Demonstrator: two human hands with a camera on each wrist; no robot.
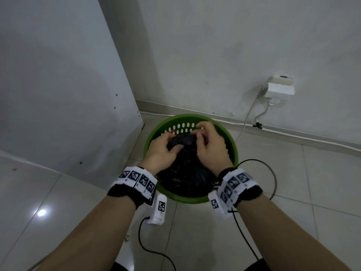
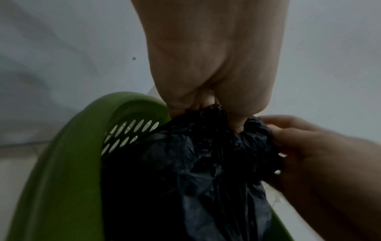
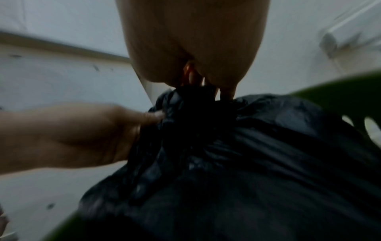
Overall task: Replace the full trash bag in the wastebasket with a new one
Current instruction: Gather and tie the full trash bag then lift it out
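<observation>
A round green wastebasket (image 1: pixel 233 151) with oval holes near its rim stands on the tiled floor by the wall. A full black trash bag (image 1: pixel 185 177) sits inside it, its top bunched together. My left hand (image 1: pixel 166 148) grips the gathered bag top from the left, seen close in the left wrist view (image 2: pixel 208 104). My right hand (image 1: pixel 208 141) pinches the same bunch (image 3: pixel 198 104) from the right. A thin red loop (image 1: pixel 173 132) shows beside the left fingers. The bag (image 2: pixel 185 171) fills the green basket (image 2: pixel 62 163).
A white cabinet panel (image 1: pixel 64 85) stands close on the left. A wall socket with white plugs (image 1: pixel 279 89) and a cable (image 1: pixel 248 118) is at the right. Black wrist-camera cables (image 1: pixel 271 173) trail over the floor tiles near the basket.
</observation>
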